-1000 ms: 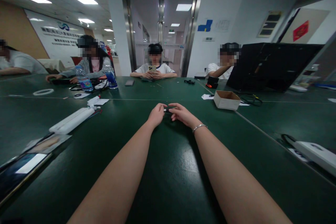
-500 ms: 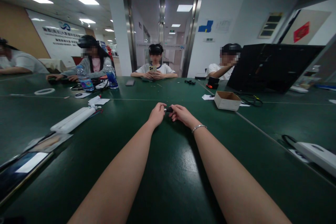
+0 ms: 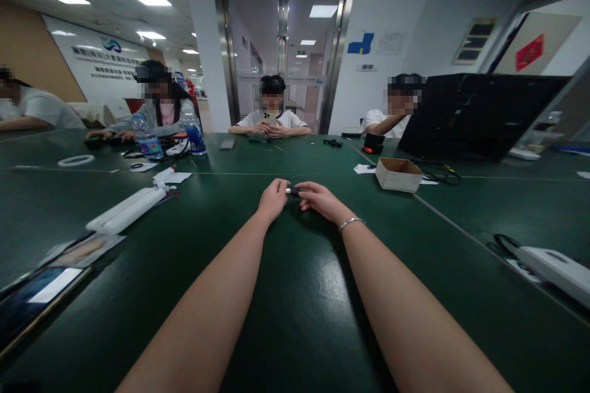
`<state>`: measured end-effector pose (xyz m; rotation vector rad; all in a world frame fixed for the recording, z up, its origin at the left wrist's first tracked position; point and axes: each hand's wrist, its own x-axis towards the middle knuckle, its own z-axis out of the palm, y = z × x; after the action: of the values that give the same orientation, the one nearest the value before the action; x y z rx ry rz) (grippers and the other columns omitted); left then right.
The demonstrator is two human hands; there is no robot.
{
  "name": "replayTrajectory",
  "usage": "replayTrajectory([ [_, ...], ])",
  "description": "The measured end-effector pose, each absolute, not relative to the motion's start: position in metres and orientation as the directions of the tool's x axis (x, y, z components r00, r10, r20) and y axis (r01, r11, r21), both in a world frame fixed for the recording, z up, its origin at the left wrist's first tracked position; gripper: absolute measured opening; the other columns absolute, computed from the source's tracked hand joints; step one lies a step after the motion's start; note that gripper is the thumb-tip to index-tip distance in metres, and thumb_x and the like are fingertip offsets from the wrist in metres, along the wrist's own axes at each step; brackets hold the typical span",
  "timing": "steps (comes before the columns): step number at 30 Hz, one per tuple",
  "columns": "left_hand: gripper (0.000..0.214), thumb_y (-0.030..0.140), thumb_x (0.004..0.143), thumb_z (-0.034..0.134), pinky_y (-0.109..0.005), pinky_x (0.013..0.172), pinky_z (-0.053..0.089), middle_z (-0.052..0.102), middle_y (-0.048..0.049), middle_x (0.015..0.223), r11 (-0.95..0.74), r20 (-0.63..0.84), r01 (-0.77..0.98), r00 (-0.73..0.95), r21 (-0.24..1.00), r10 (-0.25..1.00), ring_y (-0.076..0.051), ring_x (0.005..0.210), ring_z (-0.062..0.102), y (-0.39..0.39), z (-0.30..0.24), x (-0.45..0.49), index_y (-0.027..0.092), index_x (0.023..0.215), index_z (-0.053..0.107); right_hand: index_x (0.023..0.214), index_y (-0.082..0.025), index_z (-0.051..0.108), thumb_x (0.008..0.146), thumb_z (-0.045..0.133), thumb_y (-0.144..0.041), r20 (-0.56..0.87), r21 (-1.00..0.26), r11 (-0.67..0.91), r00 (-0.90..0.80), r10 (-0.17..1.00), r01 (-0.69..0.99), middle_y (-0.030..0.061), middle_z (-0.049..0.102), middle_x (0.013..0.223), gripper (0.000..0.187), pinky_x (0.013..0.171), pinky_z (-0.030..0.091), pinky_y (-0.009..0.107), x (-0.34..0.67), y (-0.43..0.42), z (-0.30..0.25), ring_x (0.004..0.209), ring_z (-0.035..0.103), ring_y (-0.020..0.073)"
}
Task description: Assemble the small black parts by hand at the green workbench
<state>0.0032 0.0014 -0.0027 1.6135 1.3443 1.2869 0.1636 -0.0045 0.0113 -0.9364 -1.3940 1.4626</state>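
A small dark piece (image 3: pixel 294 191) with a metal end is pinched at both ends by the fingers (image 3: pixel 310 193) of the left hand (image 3: pixel 273 199) and right hand (image 3: pixel 321 201), just above the green surface (image 3: pixel 295 295). Whether its parts are joined cannot be told. Well right of the fingers sits a box (image 3: pixel 399 174), and well left a white case (image 3: pixel 126 210). Neither crowds the hands. People (image 3: pixel 271 120) sit beyond.

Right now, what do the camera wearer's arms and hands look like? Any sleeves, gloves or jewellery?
The left forearm and right forearm are bare, with no sleeves in view. The left hand and right hand wear no gloves. A thin silver bangle circles the right wrist; the left wrist carries nothing. Rings are too small to tell.
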Motion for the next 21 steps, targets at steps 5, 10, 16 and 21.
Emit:
replayTrajectory([
  [5,0.034,0.051,0.086,0.044,-0.022,0.051,0.033,0.051,0.0037,0.054,-0.244,0.285,0.349,-0.071,0.905,0.956,-0.011,0.048,0.047,0.002,-0.002,0.001,0.018,0.084,0.053,0.084,-0.013,0.058,0.072,0.067,-0.002,0.072,-0.989,0.115,-0.374,0.925,0.094,-0.0013,0.061,0.066,0.019,0.046,0.048,0.014,0.158,-0.002,0.008,0.05,0.055,0.007],
  [10,0.042,0.059,0.076,0.055,-0.023,0.054,0.035,0.057,0.001,0.065,-0.31,0.312,0.405,0.063,0.86,0.948,-0.012,0.059,0.051,-0.001,-0.004,0.003,0.017,0.074,0.054,0.075,-0.012,0.059,0.065,0.074,-0.004,0.139,-0.914,0.244,-0.316,0.938,0.324,-0.0038,0.059,0.062,0.02,0.033,0.036,0.012,0.148,-0.006,0.012,0.04,0.047,0.0043],
  [16,0.048,0.065,0.067,0.06,-0.022,0.055,0.034,0.053,0.003,0.061,-0.344,0.326,0.408,0.114,0.846,0.938,-0.011,0.058,0.047,-0.007,-0.004,0.004,0.017,0.072,0.054,0.087,-0.013,0.055,0.075,0.065,-0.002,0.057,-0.99,0.094,-0.306,0.95,0.108,-0.0022,0.059,0.055,0.019,0.04,0.049,0.015,0.144,-0.016,0.015,0.043,0.058,0.0103],
  [21,0.048,0.067,0.075,0.05,-0.024,0.057,0.036,0.054,0.0025,0.064,-0.313,0.278,0.463,0.145,0.829,0.95,-0.013,0.061,0.049,-0.014,-0.002,0.004,0.019,0.074,0.052,0.085,-0.015,0.048,0.08,0.059,0.004,-0.007,-1.0,-0.003,-0.225,0.974,0.018,0.0001,0.063,0.064,0.023,0.047,0.054,0.016,0.137,-0.024,0.013,0.052,0.065,0.0113],
])
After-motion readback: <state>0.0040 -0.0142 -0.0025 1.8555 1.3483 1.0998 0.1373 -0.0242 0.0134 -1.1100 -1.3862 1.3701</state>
